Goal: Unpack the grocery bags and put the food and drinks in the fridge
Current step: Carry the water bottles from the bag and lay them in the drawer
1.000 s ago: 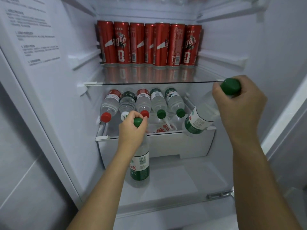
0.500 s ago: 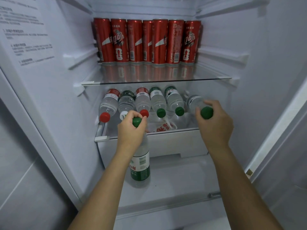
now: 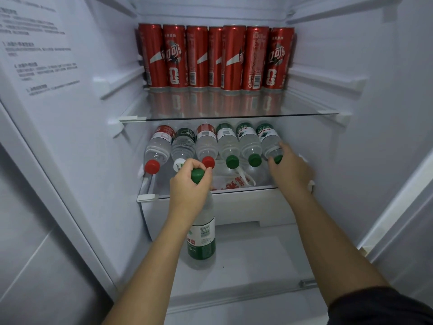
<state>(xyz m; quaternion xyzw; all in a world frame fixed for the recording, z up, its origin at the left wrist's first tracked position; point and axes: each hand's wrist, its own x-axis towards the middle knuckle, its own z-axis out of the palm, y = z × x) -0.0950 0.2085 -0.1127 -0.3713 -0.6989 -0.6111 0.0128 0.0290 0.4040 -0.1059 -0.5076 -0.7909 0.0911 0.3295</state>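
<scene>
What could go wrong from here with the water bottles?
1. The rightmost bottle lies on its side on the glass shelf, cap forward; once the right hand lets go, it may roll out.
2. The left hand holds the hanging bottle only at its neck; it could slip.

Right hand (image 3: pixel 290 172) lowered, laid sixth bottle (image 3: pixel 269 140) at right end of row, pushed it further in.

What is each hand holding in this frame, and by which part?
The left hand grips the upright green-capped bottle at its neck, below the cap. The right hand holds the rightmost lying bottle at its cap end.
</scene>
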